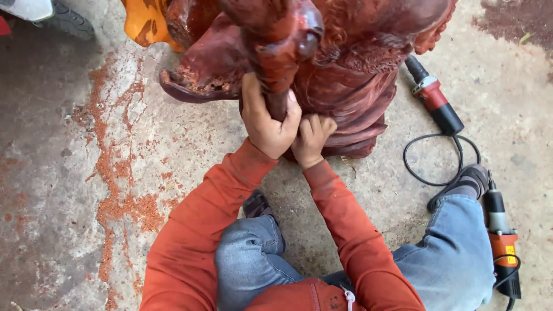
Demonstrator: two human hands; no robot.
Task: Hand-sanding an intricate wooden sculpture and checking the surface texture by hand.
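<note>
The person sits on the concrete floor (69, 173) with knees apart, both orange sleeves reaching forward to a large red wooden carving (345, 75), which serves as the landmark here. Nearest the body, on the carving's right, an orange-bodied power tool (502, 242) lies beside the right knee, untouched. Farther out on that same side, a red and black angle grinder (435, 98) lies with its cable looped toward the foot, its nose pointing at the carving's flank.

At the carving's near face, the left hand (268, 124) is wrapped around a thick staff-like projection (276, 63) of the carving, fingers closed on it. The staff's long axis runs away from the person, up and past the knuckles. The right hand (311, 141) is curled into a tight fist just beside the left hand, touching it, pressed at the carving's base; whether it holds a small tool I cannot tell. Red sawdust (132, 207) streaks the floor left of the carving.
</note>
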